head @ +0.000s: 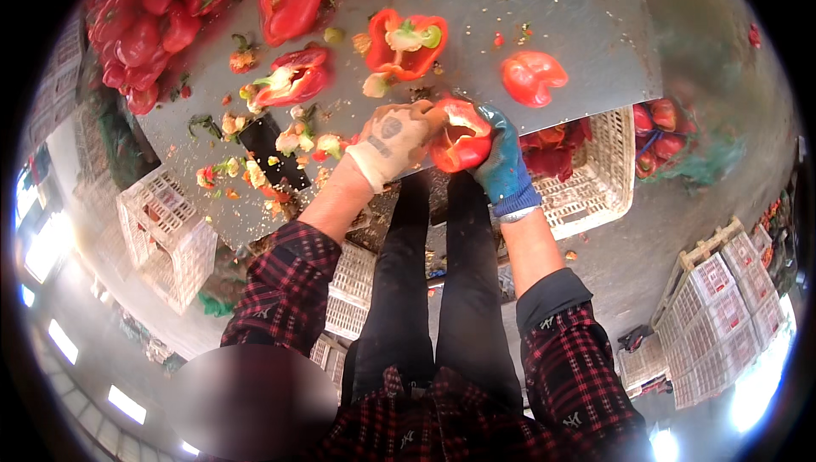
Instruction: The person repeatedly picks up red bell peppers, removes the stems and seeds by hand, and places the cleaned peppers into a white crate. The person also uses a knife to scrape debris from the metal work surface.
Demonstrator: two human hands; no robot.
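Observation:
Between my two gloved hands, over the table's near edge, is a cut red bell pepper [460,135] with its hollow inside showing. My right hand [500,156], in a blue coated glove, grips its right side. The curled fingers of my left hand [398,140], in a stained whitish glove, hold its left edge; their tips are partly hidden. Just beyond lies an opened pepper half [408,43] with its green core. Another cut pepper [298,76] lies to the left, and a red pepper piece [534,78] to the right.
Many red peppers [137,35] are heaped at the far left of the metal table [574,22]. Cores and seeds [255,172] surround a dark rectangular opening [271,149]. A white plastic crate [615,169] with red pieces stands below the right edge, beside a net bag of peppers [663,130].

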